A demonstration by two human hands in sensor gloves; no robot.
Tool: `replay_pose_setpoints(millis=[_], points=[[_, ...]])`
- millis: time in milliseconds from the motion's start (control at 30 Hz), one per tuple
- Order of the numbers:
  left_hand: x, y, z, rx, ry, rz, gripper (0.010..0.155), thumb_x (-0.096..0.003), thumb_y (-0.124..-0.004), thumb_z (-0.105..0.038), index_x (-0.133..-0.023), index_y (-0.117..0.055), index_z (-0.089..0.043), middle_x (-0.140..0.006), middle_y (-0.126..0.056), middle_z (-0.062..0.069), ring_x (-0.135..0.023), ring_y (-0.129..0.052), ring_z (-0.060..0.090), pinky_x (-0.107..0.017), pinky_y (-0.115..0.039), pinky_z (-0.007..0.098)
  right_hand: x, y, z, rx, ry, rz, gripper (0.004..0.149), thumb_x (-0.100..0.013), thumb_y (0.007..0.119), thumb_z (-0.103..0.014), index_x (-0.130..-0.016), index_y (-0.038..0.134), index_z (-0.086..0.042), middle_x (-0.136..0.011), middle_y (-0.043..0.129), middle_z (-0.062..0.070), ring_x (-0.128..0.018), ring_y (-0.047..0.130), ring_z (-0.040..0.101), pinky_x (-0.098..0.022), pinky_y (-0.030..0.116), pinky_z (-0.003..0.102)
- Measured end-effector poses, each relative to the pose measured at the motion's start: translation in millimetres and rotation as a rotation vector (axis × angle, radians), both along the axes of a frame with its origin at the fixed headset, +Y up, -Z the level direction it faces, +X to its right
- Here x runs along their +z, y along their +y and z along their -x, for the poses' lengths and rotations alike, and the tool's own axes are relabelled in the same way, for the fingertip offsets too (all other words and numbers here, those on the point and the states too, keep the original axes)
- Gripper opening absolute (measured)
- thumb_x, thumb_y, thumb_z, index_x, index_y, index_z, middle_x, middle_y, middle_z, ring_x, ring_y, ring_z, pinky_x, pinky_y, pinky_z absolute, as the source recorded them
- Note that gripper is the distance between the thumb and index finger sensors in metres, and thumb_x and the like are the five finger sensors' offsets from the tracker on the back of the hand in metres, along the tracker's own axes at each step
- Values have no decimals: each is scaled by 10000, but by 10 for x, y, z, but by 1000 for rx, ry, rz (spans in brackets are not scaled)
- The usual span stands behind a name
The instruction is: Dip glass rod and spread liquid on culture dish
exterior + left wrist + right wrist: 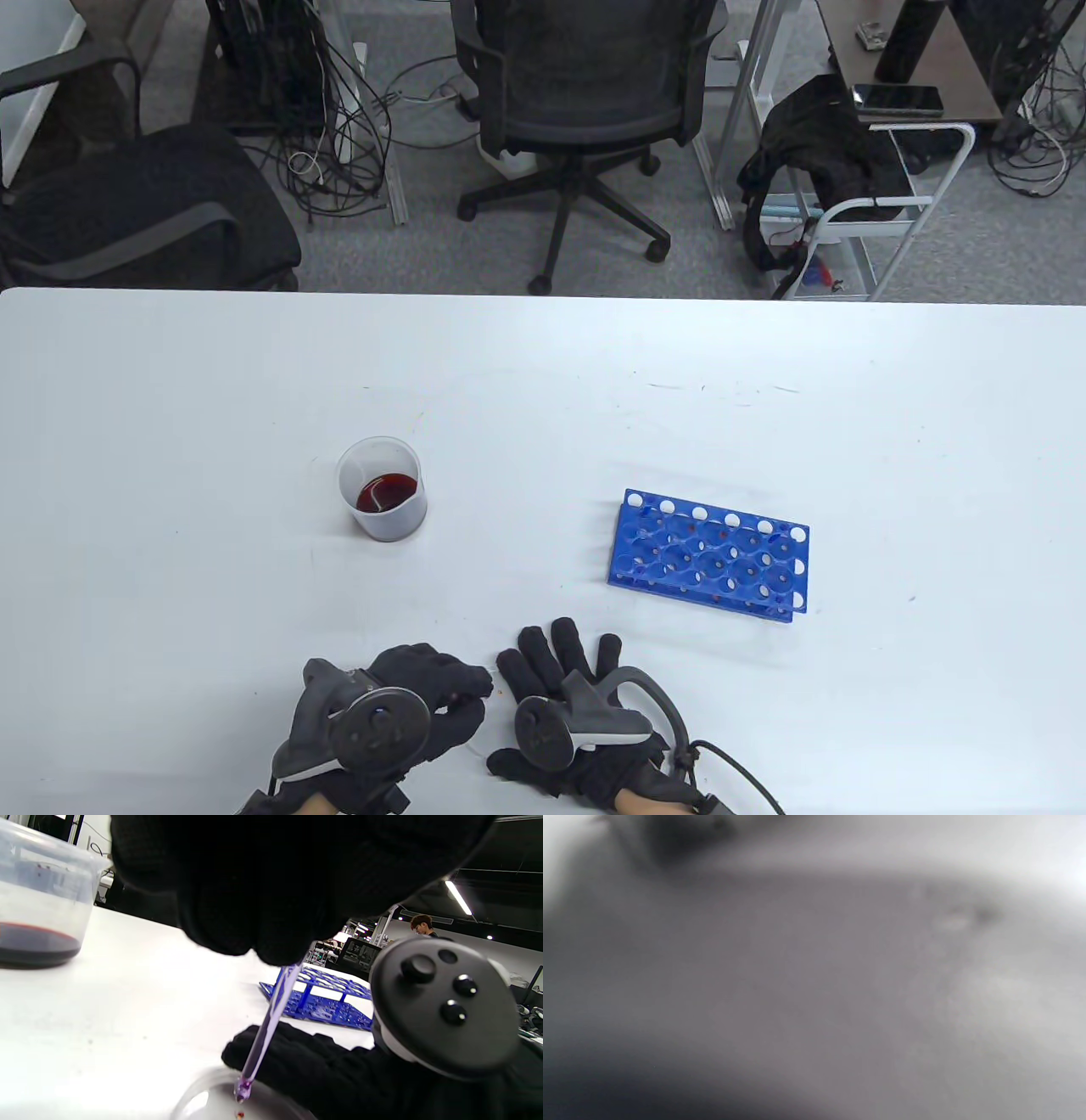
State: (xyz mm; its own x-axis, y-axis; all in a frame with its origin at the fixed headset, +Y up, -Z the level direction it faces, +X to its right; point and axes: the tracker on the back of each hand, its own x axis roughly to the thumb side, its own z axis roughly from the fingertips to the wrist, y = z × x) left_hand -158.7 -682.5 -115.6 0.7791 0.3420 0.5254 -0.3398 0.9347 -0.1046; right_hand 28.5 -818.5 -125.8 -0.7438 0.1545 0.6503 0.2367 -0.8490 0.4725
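My left hand (458,692) pinches a clear glass rod (267,1027) that slants down from its fingers (263,908). The rod's tip hangs just over the inside of a clear culture dish (199,1101), where a small red spot shows. My right hand (560,671) lies flat on the table with its fingers spread, right beside the dish; it also shows in the left wrist view (297,1060). A clear beaker (381,501) with dark red liquid stands further back on the left, also in the left wrist view (40,899). The right wrist view is only a grey blur.
A blue test tube rack (708,556) lies on the white table (543,382) to the right of the hands, also in the left wrist view (326,997). Office chairs and a cart stand beyond the table's far edge.
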Motion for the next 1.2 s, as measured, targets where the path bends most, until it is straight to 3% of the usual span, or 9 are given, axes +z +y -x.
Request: replay_pose_setpoints(millis=[800, 1200], points=[[28, -151, -72, -7, -39, 108, 383, -450, -904, -501, -746, -977, -269, -665, -1080, -40, -530, -1107, 246, -449, -941, 351, -2, -2, 0, -2, -1, 1, 1020, -554, 292, -770, -1039, -263, -64, -1075, -248, 282, -924, -201, 601, -553, 43, 860], [81, -190, -156, 12, -9, 36, 383, -456, -899, -498, -759, -966, -274, -681, -1073, -42, -543, -1106, 242, -453, -940, 349, -2, -2, 0, -2, -1, 1, 1022, -554, 293, -770, -1039, -264, -64, -1074, -249, 283, -923, -203, 600, -553, 42, 860]])
